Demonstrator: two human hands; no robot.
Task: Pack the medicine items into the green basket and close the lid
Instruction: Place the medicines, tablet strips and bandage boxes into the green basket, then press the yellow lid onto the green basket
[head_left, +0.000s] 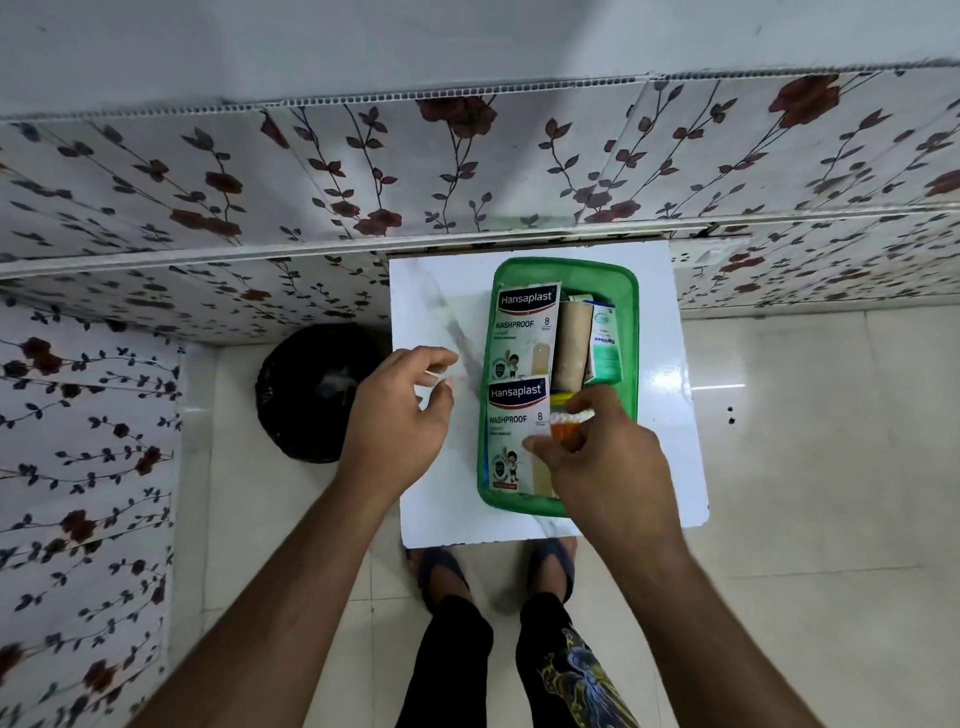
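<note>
A green basket (629, 332) stands on a small white table (436, 291). Inside lie two white Hansaplast plaster packs, one at the far end (524, 327) and one at the near end (511, 441), a beige bandage roll (570, 343) and a green-and-white box (605, 343). My right hand (602, 462) reaches into the basket's near end, its fingers pinched on the near Hansaplast pack's right edge, beside a small orange-and-white item (563, 423). My left hand (400, 421) hovers over the table left of the basket, fingers apart and holding nothing. No lid is visible.
A black bin (311, 395) sits on the tiled floor left of the table. A flower-patterned wall (363, 171) runs behind and to the left. My feet in sandals (441, 571) are right under the table's near edge.
</note>
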